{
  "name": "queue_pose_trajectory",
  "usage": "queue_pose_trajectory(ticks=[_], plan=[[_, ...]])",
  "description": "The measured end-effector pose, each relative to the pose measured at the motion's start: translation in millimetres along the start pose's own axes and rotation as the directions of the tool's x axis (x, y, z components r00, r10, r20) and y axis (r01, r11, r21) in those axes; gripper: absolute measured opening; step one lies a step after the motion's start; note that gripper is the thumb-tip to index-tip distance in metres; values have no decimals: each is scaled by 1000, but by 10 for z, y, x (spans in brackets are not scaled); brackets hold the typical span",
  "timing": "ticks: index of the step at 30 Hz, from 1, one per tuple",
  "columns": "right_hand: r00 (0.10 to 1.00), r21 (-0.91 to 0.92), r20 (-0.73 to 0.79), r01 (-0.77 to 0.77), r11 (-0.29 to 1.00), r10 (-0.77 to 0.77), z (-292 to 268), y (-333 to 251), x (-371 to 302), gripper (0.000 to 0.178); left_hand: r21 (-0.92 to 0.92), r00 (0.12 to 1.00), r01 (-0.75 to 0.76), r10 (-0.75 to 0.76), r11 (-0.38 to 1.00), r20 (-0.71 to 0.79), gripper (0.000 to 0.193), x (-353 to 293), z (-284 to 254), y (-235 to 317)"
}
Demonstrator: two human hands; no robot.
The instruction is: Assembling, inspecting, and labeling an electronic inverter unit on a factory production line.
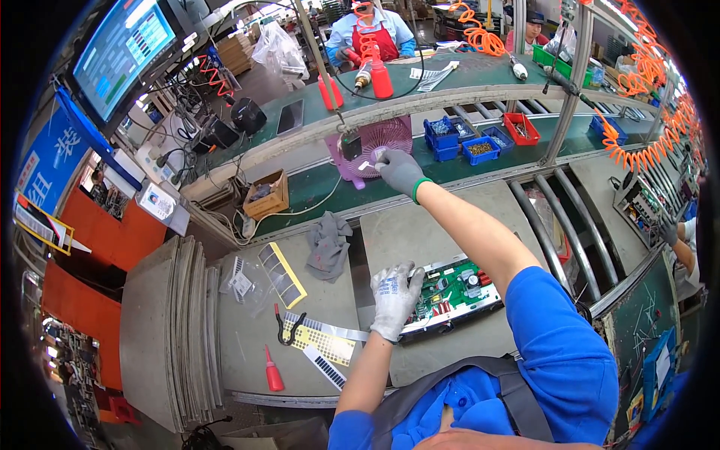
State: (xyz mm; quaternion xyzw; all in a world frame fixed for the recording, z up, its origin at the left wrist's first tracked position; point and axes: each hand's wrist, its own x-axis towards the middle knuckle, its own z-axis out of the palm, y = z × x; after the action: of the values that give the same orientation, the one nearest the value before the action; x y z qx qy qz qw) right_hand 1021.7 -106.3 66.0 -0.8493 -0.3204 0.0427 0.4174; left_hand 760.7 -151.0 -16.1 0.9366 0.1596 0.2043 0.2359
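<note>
Left hand (396, 296), in a whitish glove, lay back-up over the left end of an open electronics unit (451, 291), fingers over its edge; whether they gripped it or only steadied it could not be told. Right hand (403, 171), grey-gloved, was stretched far forward to the front of a pink fan (391, 136), fingers bent near a small white piece (365, 166); pinched or merely close by, could not tell. The unit sat flat on the grey worktop (420, 367) before the wearer's chest, green circuitry facing up. Chief worry: the right arm crossed above its far side, so a dropped elbow or slack sleeve could knock the raised parts, and a pull by the left hand could skew it. A dark block (350, 145) hung just beside the right glove; a sideways swing might bump it. Left of the unit, a yellow label sheet (330, 345) and a pale strip (346, 331) lay close to the left wrist, liable to be dragged by the forearm if it slid. Black-handled tool (289, 330) and red bottle (273, 371) lay farther left, beyond them a grey cloth (328, 246). Past the fan, blue bins (480, 148) of small parts; a careless backhand might spill them.
</note>
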Motion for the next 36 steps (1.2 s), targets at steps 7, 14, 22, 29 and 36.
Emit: queue_pose_trajectory(ticks=[7,14,22,29,36], plan=[[999,-31,0,52,998,-52,73,-52,-11,26,-6,1000,-1,1,1000,-7,36,-10,-4,27],[1000,-71,5,26,997,-26,99,-199,25,24,-16,1000,7,-8,1000,-7,36,-13,-62,49],[999,-142,20,-41,989,45,183,-158,15,26,-6,1000,4,-4,1000,13,37,-47,-56,17],[999,-139,-3,-45,989,45,171,4,35,27,-16,1000,-13,13,1000,16,38,-41,-25,13],[998,-142,3,-56,988,57,99,-19,95,26,17,1000,-22,22,1000,1,37,72,42,-1]])
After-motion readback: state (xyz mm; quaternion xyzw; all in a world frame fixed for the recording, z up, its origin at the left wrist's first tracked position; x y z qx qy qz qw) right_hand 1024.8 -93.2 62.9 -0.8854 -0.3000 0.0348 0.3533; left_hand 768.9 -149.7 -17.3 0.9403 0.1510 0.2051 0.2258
